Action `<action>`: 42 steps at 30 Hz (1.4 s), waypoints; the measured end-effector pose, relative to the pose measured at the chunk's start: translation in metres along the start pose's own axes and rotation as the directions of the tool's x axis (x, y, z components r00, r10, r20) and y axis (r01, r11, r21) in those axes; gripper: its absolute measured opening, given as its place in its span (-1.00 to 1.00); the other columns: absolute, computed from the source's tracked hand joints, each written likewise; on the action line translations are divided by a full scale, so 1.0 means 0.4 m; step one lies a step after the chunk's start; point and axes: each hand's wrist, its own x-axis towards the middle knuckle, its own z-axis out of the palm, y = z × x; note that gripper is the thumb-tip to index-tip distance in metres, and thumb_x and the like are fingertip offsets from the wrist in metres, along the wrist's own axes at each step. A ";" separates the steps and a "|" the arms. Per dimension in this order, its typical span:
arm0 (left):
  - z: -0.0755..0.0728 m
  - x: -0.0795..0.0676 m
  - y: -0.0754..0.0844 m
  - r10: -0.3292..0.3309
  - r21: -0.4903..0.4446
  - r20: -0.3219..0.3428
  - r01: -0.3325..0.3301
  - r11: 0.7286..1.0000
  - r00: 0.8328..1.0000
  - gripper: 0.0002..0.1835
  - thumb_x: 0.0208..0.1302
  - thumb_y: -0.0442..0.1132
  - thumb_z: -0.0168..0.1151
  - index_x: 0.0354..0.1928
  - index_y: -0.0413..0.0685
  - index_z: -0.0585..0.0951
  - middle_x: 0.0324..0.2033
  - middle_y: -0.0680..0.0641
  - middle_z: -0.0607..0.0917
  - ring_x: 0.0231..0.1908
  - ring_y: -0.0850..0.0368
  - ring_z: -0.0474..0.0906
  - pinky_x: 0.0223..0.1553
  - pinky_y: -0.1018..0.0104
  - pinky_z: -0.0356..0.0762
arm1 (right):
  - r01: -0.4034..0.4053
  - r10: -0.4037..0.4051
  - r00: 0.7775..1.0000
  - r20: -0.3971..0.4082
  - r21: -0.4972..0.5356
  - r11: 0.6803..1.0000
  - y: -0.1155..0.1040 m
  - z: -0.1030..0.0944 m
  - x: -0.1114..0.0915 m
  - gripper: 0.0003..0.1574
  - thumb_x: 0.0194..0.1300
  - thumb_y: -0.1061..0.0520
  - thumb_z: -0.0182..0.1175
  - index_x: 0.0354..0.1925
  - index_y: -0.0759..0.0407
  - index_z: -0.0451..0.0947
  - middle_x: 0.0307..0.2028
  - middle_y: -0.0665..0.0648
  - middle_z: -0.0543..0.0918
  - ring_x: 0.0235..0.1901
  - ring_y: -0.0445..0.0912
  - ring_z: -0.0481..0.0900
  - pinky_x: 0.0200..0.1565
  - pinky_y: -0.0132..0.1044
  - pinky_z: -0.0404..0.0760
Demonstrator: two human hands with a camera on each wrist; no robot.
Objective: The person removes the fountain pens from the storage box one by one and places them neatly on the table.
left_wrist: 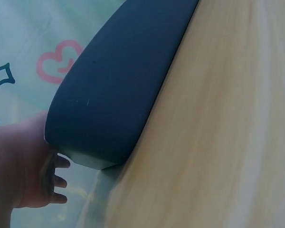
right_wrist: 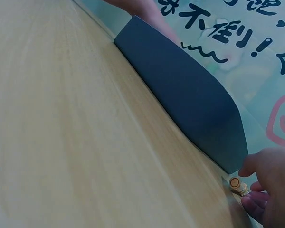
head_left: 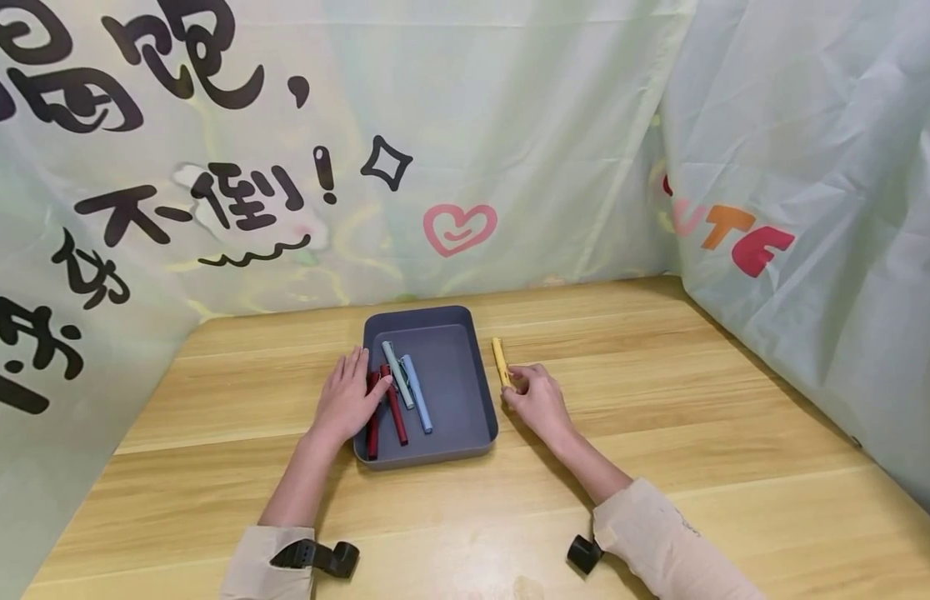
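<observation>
A dark grey tray [head_left: 453,383] lies on the table with several pens in its left half: two dark red ones, including a red pen [head_left: 395,412], a grey-green pen [head_left: 397,375] and a light blue pen [head_left: 417,396]. Over the tray's left wall [left_wrist: 99,90] rests my left hand [head_left: 350,400], fingers straight along the outside and thumb reaching inside above the red pens. Just right of the tray, my right hand [head_left: 538,402] pinches the near end of a yellow pen [head_left: 500,358]. In the right wrist view this yellow pen [right_wrist: 235,183] shows its round end between thumb and fingers.
The wooden table [head_left: 660,400] extends on both sides of the tray. A printed cloth [head_left: 555,150] hangs along its back, left and right edges. Black wrist cameras [head_left: 345,559] sit at both sleeves, close over the tabletop.
</observation>
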 end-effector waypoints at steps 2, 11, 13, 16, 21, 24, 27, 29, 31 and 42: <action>-0.004 0.001 -0.003 -0.007 0.005 -0.018 0.007 1.000 1.000 -0.25 0.39 0.11 -0.19 0.38 -0.32 0.00 0.35 -0.33 -0.01 0.31 -0.31 -0.19 0.24 -0.15 -0.15 | -0.008 0.008 1.000 0.003 -0.001 1.000 0.000 0.001 0.000 -0.57 0.03 0.27 0.29 -0.07 0.38 0.57 -0.28 0.18 0.55 -0.45 -0.11 0.48 -0.40 -0.27 0.48; -0.001 -0.002 -0.012 -0.047 -0.001 0.025 0.047 0.999 0.999 -0.26 0.41 0.11 -0.25 0.42 -0.21 -0.09 0.38 -0.29 -0.14 0.32 -0.32 -0.31 0.24 -0.18 -0.24 | -0.019 0.019 1.000 -0.009 0.014 1.000 -0.005 -0.001 0.002 -0.56 0.04 0.26 0.28 -0.05 0.37 0.57 -0.25 0.20 0.52 -0.39 -0.06 0.51 -0.37 -0.25 0.52; 0.002 -0.002 -0.013 -0.049 -0.003 0.030 0.049 0.999 0.998 -0.27 0.41 0.12 -0.27 0.42 -0.19 -0.10 0.38 -0.28 -0.16 0.32 -0.32 -0.33 0.24 -0.18 -0.25 | -0.006 0.007 1.000 -0.011 0.021 1.000 -0.010 -0.003 0.004 -0.56 0.04 0.26 0.28 -0.05 0.38 0.57 -0.23 0.21 0.52 -0.36 -0.04 0.53 -0.34 -0.22 0.54; 0.004 -0.001 -0.014 -0.049 -0.011 0.028 0.050 0.999 0.998 -0.28 0.41 0.11 -0.27 0.42 -0.18 -0.09 0.38 -0.27 -0.15 0.32 -0.32 -0.32 0.24 -0.19 -0.24 | 0.030 -0.029 0.999 -0.022 0.037 0.999 -0.022 -0.007 0.004 -0.56 0.04 0.25 0.27 -0.07 0.39 0.57 -0.22 0.23 0.52 -0.37 -0.02 0.55 -0.35 -0.21 0.56; 0.006 0.000 -0.017 -0.049 -0.013 0.024 0.049 0.999 0.999 -0.28 0.41 0.11 -0.27 0.43 -0.17 -0.10 0.38 -0.28 -0.13 0.32 -0.32 -0.30 0.24 -0.18 -0.22 | 0.083 -0.083 0.997 -0.009 0.075 0.994 -0.064 -0.008 0.005 -0.60 0.03 0.26 0.25 -0.10 0.40 0.58 -0.25 0.24 0.52 -0.43 -0.05 0.54 -0.41 -0.27 0.56; 0.007 -0.002 -0.019 -0.050 -0.011 0.029 0.050 0.999 0.998 -0.28 0.41 0.12 -0.28 0.43 -0.17 -0.11 0.38 -0.28 -0.14 0.32 -0.32 -0.30 0.24 -0.17 -0.22 | 0.088 -0.090 0.996 0.021 0.090 0.992 -0.097 -0.005 0.011 -0.61 0.03 0.27 0.28 -0.10 0.37 0.59 -0.24 0.23 0.55 -0.41 -0.03 0.55 -0.39 -0.26 0.57; 0.008 -0.004 -0.021 -0.052 -0.014 0.035 0.052 0.999 0.998 -0.27 0.41 0.13 -0.29 0.43 -0.17 -0.11 0.38 -0.29 -0.14 0.32 -0.32 -0.30 0.24 -0.18 -0.22 | 0.111 -0.114 0.992 0.049 0.069 0.991 -0.127 0.000 0.018 -0.63 0.03 0.28 0.32 -0.11 0.32 0.61 -0.23 0.22 0.57 -0.39 -0.01 0.57 -0.38 -0.26 0.57; 0.010 -0.004 -0.021 -0.052 -0.018 0.038 0.053 0.998 0.998 -0.27 0.41 0.13 -0.30 0.43 -0.17 -0.11 0.38 -0.29 -0.15 0.32 -0.32 -0.31 0.24 -0.18 -0.23 | 0.127 -0.131 0.989 0.075 0.049 0.991 -0.145 0.003 0.022 -0.63 0.03 0.27 0.33 -0.11 0.28 0.62 -0.22 0.21 0.57 -0.38 -0.02 0.56 -0.38 -0.28 0.56; 0.011 -0.005 -0.022 -0.054 -0.018 0.040 0.054 0.998 0.998 -0.27 0.41 0.14 -0.30 0.43 -0.16 -0.12 0.38 -0.29 -0.15 0.32 -0.32 -0.31 0.24 -0.18 -0.23 | 0.141 -0.143 0.984 0.106 0.029 0.990 -0.162 0.005 0.027 -0.64 0.05 0.25 0.33 -0.11 0.25 0.62 -0.21 0.19 0.56 -0.38 -0.04 0.55 -0.37 -0.29 0.54; 0.010 -0.002 -0.019 -0.054 -0.034 0.046 0.055 0.998 0.997 -0.26 0.41 0.15 -0.31 0.43 -0.15 -0.14 0.38 -0.28 -0.16 0.32 -0.31 -0.32 0.23 -0.19 -0.23 | 0.198 -0.198 0.934 0.297 0.031 0.980 -0.225 0.038 0.061 -0.63 0.08 0.22 0.32 -0.09 0.24 0.60 -0.22 0.20 0.54 -0.32 -0.05 0.58 -0.30 -0.28 0.53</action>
